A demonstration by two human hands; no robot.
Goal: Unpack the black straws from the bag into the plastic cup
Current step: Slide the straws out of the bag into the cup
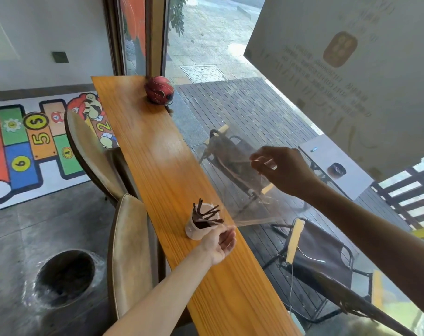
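Left hand: nearest to me, palm turned up, fingers loosely curved, resting against the near side of the plastic cup. It wraps around nothing that I can see; I read it as steadying the cup so it does not tip.

Plastic cup: stands on the wooden counter, near its window-side edge, tilted slightly toward the bag, which I take as meant to ease the pour.

Black straws: a bundle already sits in the cup, ends fanning out above the rim. I judge the unpacking to be close to done.

Bag: clear plastic, held up in the air, its lower end reaching toward the cup's mouth. I can make out no straws left in it, though its transparency makes that hard to tell.

Right hand: raised above and beyond the cup, fingertips pinching the bag's upper end, lifting it so the contents slide down.

Red ball: at the far end of the counter, well apart from the work.

Floor mat: left of the counter, hopscotch squares with the numerals 2, 4, 5 and 6 readable.

Window lettering: pale mirrored print on the glass panel, too faint for me to read.
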